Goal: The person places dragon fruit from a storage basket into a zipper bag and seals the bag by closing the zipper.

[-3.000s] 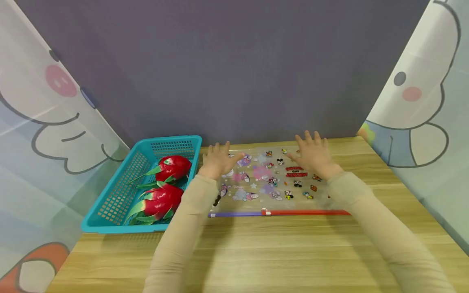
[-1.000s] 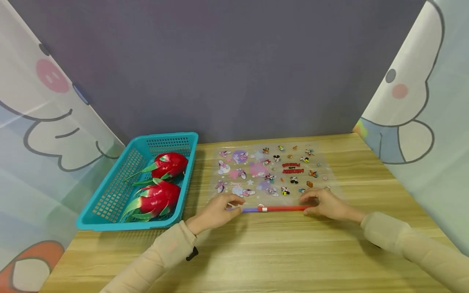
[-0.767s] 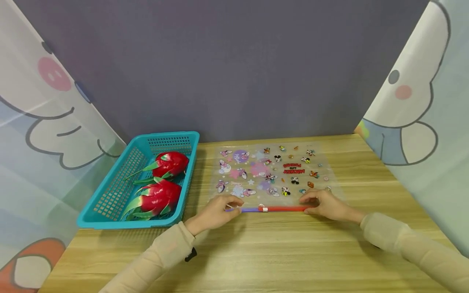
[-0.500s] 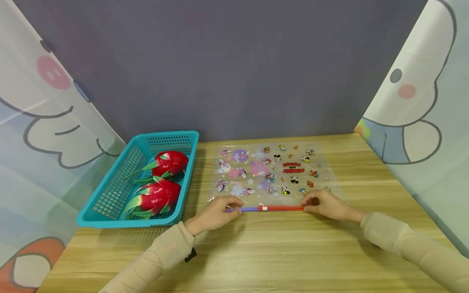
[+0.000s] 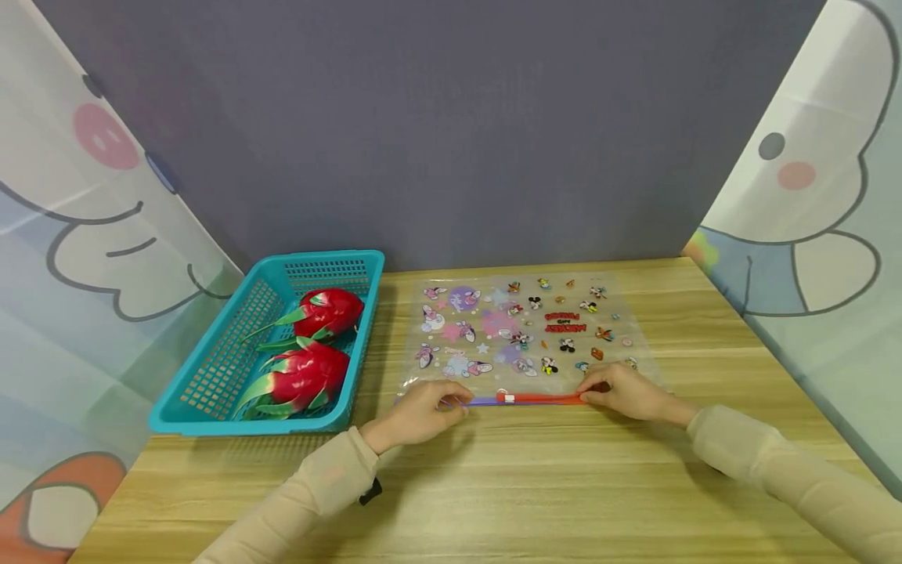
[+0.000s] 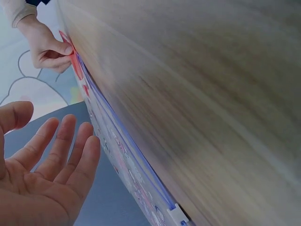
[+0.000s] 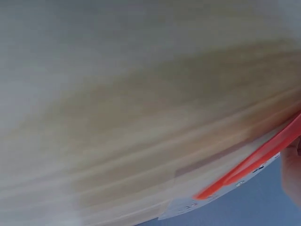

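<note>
Two clear zip bags with cartoon prints lie overlapping on the table, the purple-zip bag (image 5: 451, 337) at left and the red-zip bag (image 5: 574, 356) at right. My right hand (image 5: 623, 392) pinches the red zip strip (image 5: 543, 399) between thumb and fingers; the left wrist view shows that pinch too, with the strip bent up there. Over the purple zip strip (image 5: 485, 402) hovers my left hand (image 5: 423, 411), its fingers relaxed and apart from the strip in the left wrist view. A white slider (image 6: 178, 214) sits on the purple strip. In the right wrist view the red strip (image 7: 263, 157) runs toward the hand.
At left stands a turquoise basket (image 5: 172, 423) holding two red dragon fruits, one (image 5: 331, 312) behind the other (image 5: 310, 376). A dark grey panel (image 5: 451, 133) rises behind the wooden table (image 5: 535, 493). Printed cartoon curtains (image 5: 817, 196) hang on both sides.
Both hands have come back from lying spread over the bags to their near zip edges. My right fingers have closed on the red strip and raised it slightly; my left hand has barely moved lately.
</note>
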Tool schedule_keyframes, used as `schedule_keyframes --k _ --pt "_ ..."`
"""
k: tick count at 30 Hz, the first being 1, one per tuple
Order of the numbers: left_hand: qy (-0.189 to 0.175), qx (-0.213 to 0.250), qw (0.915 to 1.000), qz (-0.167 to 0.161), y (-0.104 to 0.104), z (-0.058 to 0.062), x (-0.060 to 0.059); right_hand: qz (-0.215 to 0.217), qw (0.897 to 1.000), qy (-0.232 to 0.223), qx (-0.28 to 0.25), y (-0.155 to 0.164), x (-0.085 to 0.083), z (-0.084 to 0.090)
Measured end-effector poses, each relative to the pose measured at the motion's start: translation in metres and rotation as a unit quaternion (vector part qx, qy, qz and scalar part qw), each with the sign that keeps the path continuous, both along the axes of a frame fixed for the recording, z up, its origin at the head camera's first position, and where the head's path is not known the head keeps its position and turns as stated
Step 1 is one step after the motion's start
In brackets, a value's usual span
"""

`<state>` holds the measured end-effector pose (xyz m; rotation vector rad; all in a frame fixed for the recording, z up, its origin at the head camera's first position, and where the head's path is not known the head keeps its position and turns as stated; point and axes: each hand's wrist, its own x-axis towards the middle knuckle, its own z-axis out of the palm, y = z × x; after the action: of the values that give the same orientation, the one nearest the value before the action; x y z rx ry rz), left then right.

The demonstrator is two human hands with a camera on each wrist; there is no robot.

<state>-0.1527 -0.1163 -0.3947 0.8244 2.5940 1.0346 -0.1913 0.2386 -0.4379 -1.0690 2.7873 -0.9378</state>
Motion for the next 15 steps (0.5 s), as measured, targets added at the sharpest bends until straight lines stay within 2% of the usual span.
schedule_keyframes --k 7,15 --pt "-0.008 0.007 0.9999 0.005 -0.002 -0.001 0.001 -0.002 1.0 -0.019 0.008 -0.007 -0.002 0.008" --pt "-0.017 0.025 0.9995 0.005 -0.004 -0.001 -0.002 -0.014 0.997 -0.03 -0.065 -0.017 -0.007 0.017"
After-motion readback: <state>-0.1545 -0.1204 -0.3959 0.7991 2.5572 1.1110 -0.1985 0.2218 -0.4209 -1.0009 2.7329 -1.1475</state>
